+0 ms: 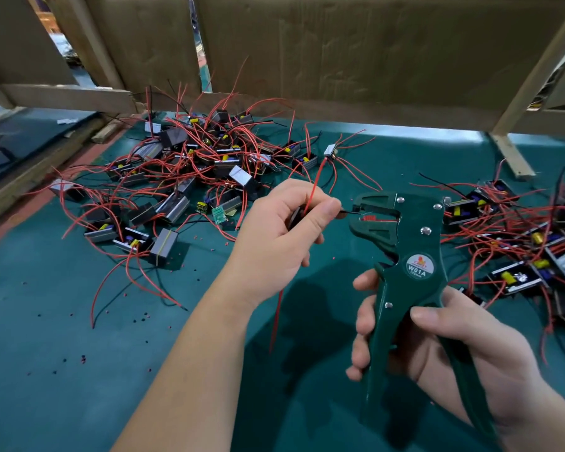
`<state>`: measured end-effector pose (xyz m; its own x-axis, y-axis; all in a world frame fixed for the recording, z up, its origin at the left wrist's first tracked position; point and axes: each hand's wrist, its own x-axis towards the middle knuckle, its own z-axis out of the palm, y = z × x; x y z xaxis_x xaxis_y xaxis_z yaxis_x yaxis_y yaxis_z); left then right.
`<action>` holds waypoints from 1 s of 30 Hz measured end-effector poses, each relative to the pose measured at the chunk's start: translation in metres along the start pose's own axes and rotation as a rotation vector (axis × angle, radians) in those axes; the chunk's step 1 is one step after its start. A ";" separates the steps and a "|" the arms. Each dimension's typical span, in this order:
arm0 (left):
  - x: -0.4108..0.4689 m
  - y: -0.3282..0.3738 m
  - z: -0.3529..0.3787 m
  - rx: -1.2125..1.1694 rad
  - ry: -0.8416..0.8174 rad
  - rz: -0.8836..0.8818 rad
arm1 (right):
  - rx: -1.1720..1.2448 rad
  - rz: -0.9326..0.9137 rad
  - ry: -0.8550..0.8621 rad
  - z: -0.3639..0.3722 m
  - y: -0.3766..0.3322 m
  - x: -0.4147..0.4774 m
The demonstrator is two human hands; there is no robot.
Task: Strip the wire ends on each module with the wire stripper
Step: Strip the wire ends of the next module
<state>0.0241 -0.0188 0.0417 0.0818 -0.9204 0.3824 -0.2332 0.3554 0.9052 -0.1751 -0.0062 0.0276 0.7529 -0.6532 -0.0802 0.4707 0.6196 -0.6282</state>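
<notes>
My right hand (pixel 454 347) grips both handles of a dark green wire stripper (pixel 405 256), its jaws pointing left. My left hand (pixel 281 230) holds a small dark module, mostly hidden in the palm, and pinches its thin black wire (pixel 348 211) between thumb and forefinger. The wire's tip reaches into the stripper's jaws. Red wires (pixel 313 187) from the held module stick up above my fingers and hang down below the hand.
A big heap of modules with red and black wires (pixel 193 171) lies at the back left of the green table (pixel 79 353). A second heap (pixel 529 243) is at the right. Bits of cut insulation (pixel 82 358) dot the mat. Cardboard and wooden framing (pixel 307 60) close the back.
</notes>
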 end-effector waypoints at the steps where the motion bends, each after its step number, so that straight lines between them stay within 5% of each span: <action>1: 0.000 0.000 0.000 0.048 0.005 0.010 | -0.128 -0.002 -0.030 -0.001 0.002 -0.001; 7: 0.001 0.001 0.000 0.035 -0.003 0.018 | -0.236 -0.013 0.120 0.003 0.004 -0.002; 30: -0.001 0.003 -0.007 0.027 -0.107 0.060 | -0.290 0.017 0.055 0.005 0.004 -0.004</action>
<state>0.0299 -0.0156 0.0451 -0.0366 -0.9103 0.4124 -0.2603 0.4071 0.8755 -0.1739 0.0009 0.0294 0.7295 -0.6716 -0.1296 0.3014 0.4856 -0.8206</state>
